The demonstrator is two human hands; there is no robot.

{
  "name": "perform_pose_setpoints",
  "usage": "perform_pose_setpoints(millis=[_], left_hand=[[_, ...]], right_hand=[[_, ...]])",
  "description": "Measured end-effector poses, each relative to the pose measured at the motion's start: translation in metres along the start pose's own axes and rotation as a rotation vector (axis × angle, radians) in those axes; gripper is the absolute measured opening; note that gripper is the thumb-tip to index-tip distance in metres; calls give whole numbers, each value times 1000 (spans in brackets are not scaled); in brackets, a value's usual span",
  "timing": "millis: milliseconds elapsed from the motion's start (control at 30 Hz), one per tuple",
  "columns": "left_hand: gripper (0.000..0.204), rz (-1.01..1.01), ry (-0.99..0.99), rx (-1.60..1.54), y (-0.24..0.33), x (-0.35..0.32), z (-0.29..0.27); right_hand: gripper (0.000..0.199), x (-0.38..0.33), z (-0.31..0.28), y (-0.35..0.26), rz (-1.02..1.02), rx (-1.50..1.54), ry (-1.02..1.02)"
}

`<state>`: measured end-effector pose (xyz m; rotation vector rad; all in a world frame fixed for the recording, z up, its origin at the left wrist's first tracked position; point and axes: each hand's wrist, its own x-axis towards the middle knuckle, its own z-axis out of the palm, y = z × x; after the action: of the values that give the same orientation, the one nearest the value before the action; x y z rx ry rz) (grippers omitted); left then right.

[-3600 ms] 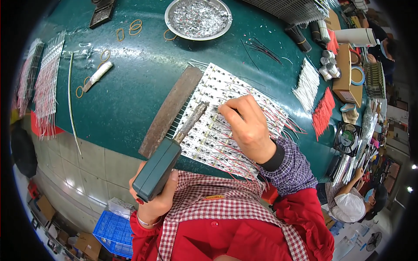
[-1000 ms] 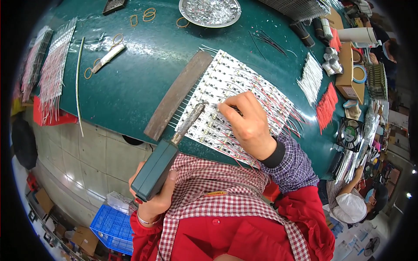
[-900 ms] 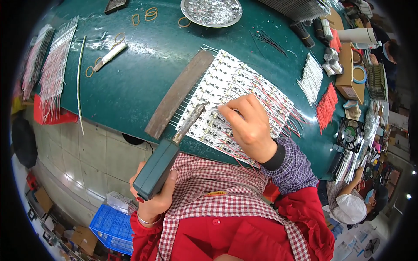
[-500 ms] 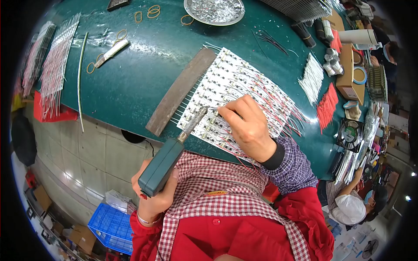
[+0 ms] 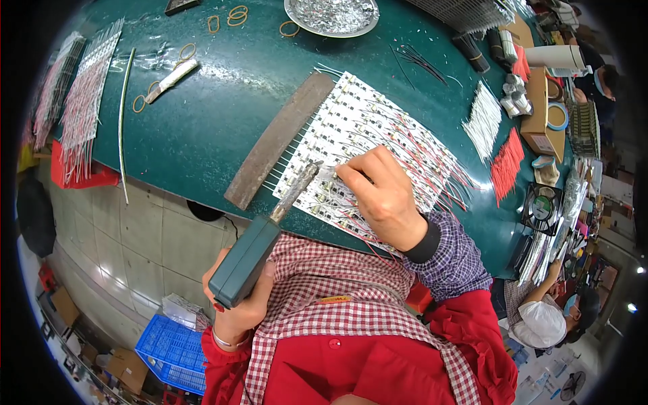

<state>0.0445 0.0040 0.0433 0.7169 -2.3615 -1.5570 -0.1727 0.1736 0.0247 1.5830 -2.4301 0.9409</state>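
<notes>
My left hand [image 5: 251, 305] is wrapped round the dark green handle of a soldering gun [image 5: 244, 263]. Its metal barrel points up and to the right, with the tip over a white circuit board panel [image 5: 329, 125]. Just right of that tip, my right hand [image 5: 386, 202] pinches thumb and forefinger together above the panel; whatever is between them is too small to make out. Rows of small dark components cover the panel, and red and dark wires trail off its right side. A flat brown bar [image 5: 280, 138] lies along its left edge, across thin white wires.
A metal dish [image 5: 290, 10] of silvery scraps stands at the far edge. Bundles of white wires [image 5: 482, 121] and red wires [image 5: 507, 165] lie to the right. Wired panels [image 5: 94, 88] and wrapped scissors [image 5: 172, 81] are at left. Another person [image 5: 543, 320] sits at right.
The soldering gun has shifted slightly left and its tip sits a little farther from my right fingertips. My right hand stays nearly in place, still pinched.
</notes>
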Motion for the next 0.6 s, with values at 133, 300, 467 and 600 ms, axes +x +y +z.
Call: perform_pose_setpoints(millis=[133, 300, 467, 600], left_hand=[[19, 53, 68, -30, -4, -3, 1], [23, 78, 80, -3, -4, -7, -1], [23, 66, 78, -6, -1, -9, -2], [22, 61, 37, 24, 0, -10, -5]], right_hand=[[37, -1, 0, 0, 1, -12, 6], [33, 3, -8, -5, -29, -22, 55], [30, -1, -6, -11, -32, -13, 8], [31, -4, 0, -9, -16, -15, -7]])
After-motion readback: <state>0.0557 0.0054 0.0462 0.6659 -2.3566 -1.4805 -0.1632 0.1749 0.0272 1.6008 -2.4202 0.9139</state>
